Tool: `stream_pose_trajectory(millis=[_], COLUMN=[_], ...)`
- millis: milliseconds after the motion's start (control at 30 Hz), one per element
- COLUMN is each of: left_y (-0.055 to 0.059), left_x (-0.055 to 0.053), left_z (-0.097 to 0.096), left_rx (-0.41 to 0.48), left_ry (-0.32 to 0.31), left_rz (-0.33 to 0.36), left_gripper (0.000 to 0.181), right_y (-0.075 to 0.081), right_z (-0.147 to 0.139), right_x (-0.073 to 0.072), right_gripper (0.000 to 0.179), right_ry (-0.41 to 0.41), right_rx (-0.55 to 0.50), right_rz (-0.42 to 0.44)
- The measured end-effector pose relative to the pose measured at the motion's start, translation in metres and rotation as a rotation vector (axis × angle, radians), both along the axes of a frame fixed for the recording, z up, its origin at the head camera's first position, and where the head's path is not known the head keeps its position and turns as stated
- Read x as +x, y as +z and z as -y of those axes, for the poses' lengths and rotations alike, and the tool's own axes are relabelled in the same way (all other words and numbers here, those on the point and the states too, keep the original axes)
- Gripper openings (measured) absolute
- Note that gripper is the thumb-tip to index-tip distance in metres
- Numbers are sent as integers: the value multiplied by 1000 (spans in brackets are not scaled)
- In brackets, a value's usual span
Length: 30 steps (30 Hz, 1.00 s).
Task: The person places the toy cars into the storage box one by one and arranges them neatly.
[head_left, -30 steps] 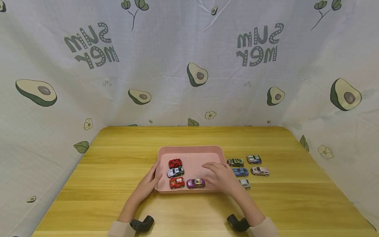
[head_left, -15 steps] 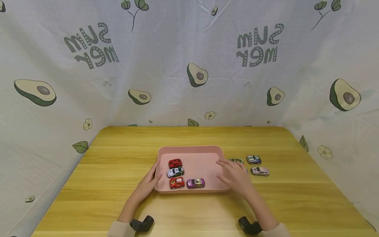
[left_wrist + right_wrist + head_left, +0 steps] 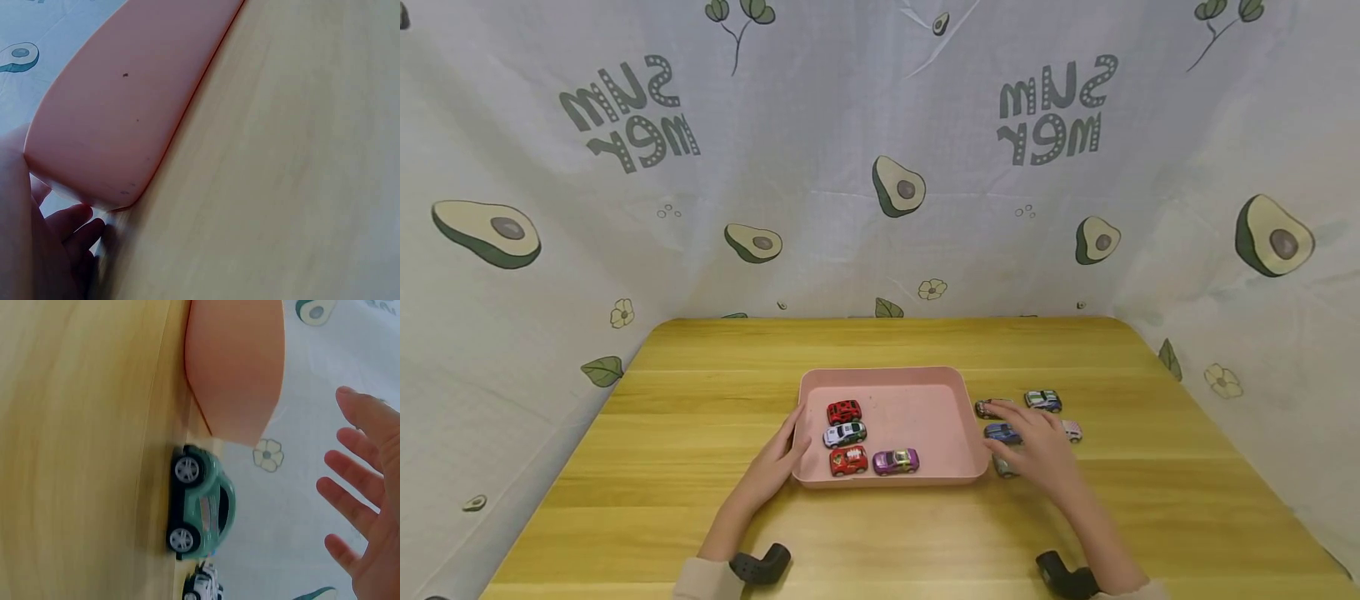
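Note:
My left hand (image 3: 772, 461) grips the left wall of a pink tray (image 3: 917, 417), thumb over the rim and fingers outside; in the left wrist view, fingertips (image 3: 87, 231) show at the tray's end. On the tray's left side stand a red black-spotted toy car (image 3: 844, 412), a white-and-green one (image 3: 845, 434) and a red one (image 3: 848, 462), with a purple one (image 3: 896, 462) beside them. My right hand (image 3: 1045, 450), fingers spread and holding nothing, hovers over toy cars right of the tray, partly hiding a green car (image 3: 209, 509) and a blue car (image 3: 1002, 432).
Also right of the tray are a dark patterned toy car (image 3: 988, 408), a white-and-green car (image 3: 1043, 401) and a pale car (image 3: 1072, 431) half behind the hand. A wooden table (image 3: 700, 358) bears everything. An avocado-print cloth (image 3: 827, 275) hangs behind and at both sides.
My right hand has moved right, from over the tray to above the cars beside it, staying unladen. The left hand and the cars in the tray keep their places.

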<state>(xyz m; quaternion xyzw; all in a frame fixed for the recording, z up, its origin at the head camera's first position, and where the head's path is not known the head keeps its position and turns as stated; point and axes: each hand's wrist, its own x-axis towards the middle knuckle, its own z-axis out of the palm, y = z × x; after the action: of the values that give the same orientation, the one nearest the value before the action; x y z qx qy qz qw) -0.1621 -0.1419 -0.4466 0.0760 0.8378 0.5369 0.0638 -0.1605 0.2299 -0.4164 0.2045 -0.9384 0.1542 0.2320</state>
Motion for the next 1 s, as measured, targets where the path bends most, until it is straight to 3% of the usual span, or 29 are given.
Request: stream_pose_trajectory(millis=[133,433,767,1000], left_y=[7,10,0,1], left_x=[4,6,3,7], left_z=[-1,1,6,7], left_rx=[-10,-18,28,25], left_ry=[-4,-4,0,-3], left_rz=[9,7,9,22], left_gripper=[59,58,58,59], right_y=[2,-4,-8,-10], right_z=[-11,-45,-74,-85], right_x=[3,1,-2,-2], right_gripper=[49,49,53,51], right_ry=[-50,-141,-232,-239], right_rx=[-21,-31,6,46], right_rz=[71,167,373,418])
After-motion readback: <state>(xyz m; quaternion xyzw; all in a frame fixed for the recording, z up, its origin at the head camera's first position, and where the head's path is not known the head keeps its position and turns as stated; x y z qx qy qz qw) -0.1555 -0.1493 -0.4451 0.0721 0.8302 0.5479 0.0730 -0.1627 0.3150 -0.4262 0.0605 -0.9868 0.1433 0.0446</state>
